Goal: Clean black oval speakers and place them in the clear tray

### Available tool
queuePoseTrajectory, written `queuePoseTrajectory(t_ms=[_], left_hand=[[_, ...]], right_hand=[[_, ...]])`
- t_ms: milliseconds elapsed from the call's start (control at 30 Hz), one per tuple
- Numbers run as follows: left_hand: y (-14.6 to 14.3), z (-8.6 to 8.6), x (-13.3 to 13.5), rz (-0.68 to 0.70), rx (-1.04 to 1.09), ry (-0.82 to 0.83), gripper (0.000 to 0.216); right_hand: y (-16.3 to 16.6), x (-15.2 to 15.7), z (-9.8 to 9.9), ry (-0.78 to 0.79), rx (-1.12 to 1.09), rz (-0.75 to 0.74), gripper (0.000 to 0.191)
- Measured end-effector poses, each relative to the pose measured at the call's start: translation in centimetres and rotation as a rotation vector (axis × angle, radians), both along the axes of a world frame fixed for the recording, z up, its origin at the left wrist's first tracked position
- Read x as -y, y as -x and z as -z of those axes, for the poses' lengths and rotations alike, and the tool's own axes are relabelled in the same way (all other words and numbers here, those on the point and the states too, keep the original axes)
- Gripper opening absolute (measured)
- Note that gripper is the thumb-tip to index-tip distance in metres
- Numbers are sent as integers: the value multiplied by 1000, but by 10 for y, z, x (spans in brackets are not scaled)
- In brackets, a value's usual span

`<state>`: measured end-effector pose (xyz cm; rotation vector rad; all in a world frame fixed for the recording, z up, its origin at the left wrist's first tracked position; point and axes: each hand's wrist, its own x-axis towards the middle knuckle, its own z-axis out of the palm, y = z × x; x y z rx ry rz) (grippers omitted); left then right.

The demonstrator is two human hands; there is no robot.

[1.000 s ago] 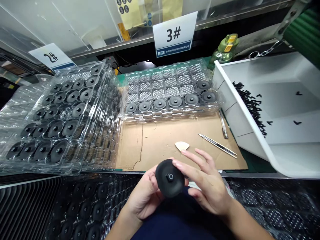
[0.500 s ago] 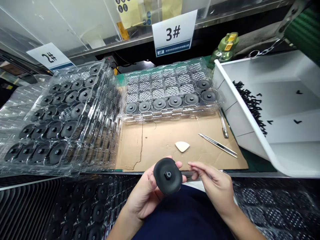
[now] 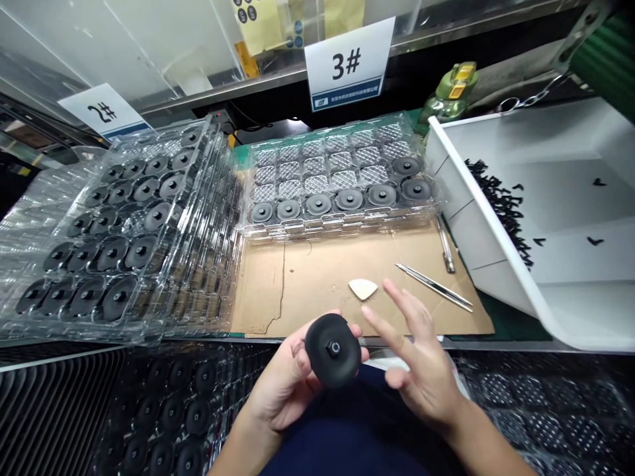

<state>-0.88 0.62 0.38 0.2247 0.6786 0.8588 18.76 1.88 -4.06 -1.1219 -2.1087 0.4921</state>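
Change: since the last frame, our right hand [image 3: 421,370] has lifted and spread open.
Left hand: our left hand [image 3: 285,380] cups the black disc [image 3: 332,350] above our lap, its central boss facing up.
Right hand: wrist low, fingers [image 3: 404,307] wide apart, holding nothing, near the disc.
Handling: we do well to grip the rim, leaving the face clear.
Cardboard sheet [image 3: 307,291]: a pale pick-shaped piece [image 3: 362,288] and tweezers [image 3: 434,291].
Beyond: a clear blister tray [image 3: 342,178], then a white bin [image 3: 546,311] of small black parts [image 3: 501,205].
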Motion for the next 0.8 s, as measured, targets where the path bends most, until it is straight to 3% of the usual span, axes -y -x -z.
queuePoseTrajectory(t_ms=[100, 200, 267, 400, 500, 600, 667, 800], left_hand=[[-1, -1, 0, 5, -1, 2, 58], [-2, 0, 1, 34, -7, -8, 57], [-2, 1, 1, 54, -5, -23, 58], [-1, 4, 1, 60, -14, -54, 61], [0, 6, -1, 47, -6, -36, 57], [0, 8, -2, 48, 41, -18, 53], [0, 10, -2, 34, 83, 8, 51], [1, 15, -3, -1, 168, 76, 53]], right_hand=[[1, 1, 1, -22, 48, -110, 61], [2, 1, 0, 100, 8, 11, 65], [2, 1, -2, 98, -10, 28, 66], [5, -4, -2, 42, 19, -125, 65], [5, -13, 13, 212, -60, 74, 64], [-1, -22, 35, 316, -76, 300, 47], [-8, -23, 48, 346, -48, 368, 38], [-20, -15, 58, 397, -25, 381, 39]])
